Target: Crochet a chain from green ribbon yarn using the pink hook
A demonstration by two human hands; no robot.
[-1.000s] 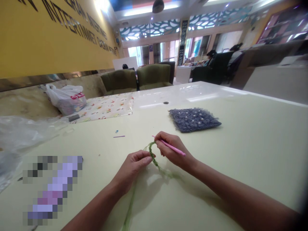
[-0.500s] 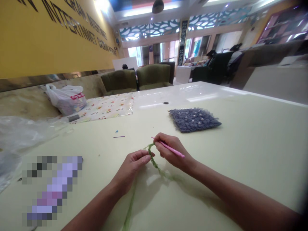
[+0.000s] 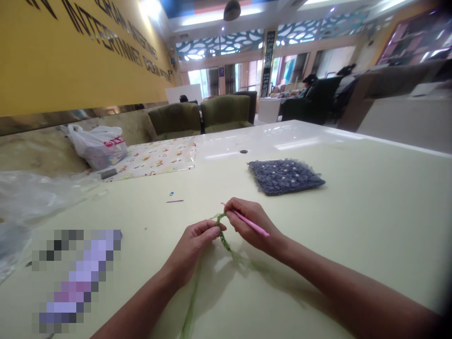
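Between thumb and fingers, my left hand (image 3: 199,240) pinches a short green crocheted chain (image 3: 223,240), whose loose strands trail down to the front edge of the view and off to the right. My right hand (image 3: 249,219) is closed around a pink crochet hook (image 3: 254,227); the hook's tip points left, just above the top of the chain. The fingertips of my right hand also meet the upper end of the chain. Both hands are close together over the pale table mat (image 3: 318,226).
A dark blue crocheted piece with pearls (image 3: 286,175) lies beyond my right hand. A purple needle (image 3: 174,201) and a small blue clip (image 3: 171,193) lie beyond my left. Left are clear plastic (image 3: 31,197), a blurred purple object (image 3: 81,278) and a white bag (image 3: 99,146).
My right hand and the pink hook have shifted slightly down and left. The upper end of the chain has moved a little the same way. My left hand has hardly moved.
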